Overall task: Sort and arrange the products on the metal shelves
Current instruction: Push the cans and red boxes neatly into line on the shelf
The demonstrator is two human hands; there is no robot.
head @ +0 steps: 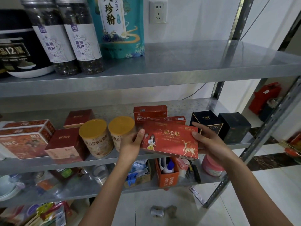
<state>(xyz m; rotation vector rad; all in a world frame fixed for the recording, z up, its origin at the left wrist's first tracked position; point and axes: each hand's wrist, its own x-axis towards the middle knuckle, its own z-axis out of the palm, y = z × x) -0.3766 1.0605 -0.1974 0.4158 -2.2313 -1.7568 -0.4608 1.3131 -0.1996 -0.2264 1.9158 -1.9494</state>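
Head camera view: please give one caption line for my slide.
The left hand and right hand hold a red deer-print box at the middle metal shelf, beside two gold-lidded cans.

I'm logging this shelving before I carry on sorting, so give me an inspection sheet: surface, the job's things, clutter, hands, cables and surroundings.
Surface: metal shelves, several tiers in view.
Job's things: red deer box held in front of the middle tier; gold-lidded cans and black boxes stand on that tier; dark jars and teal pouch on the top tier.
Clutter: orange box of bottles and pink tub on the tier below.
Hands: left hand grips the red deer box's left end, right hand its right end.
Cables: thin cable on the wall behind.
Surroundings: wall socket, tiled floor.
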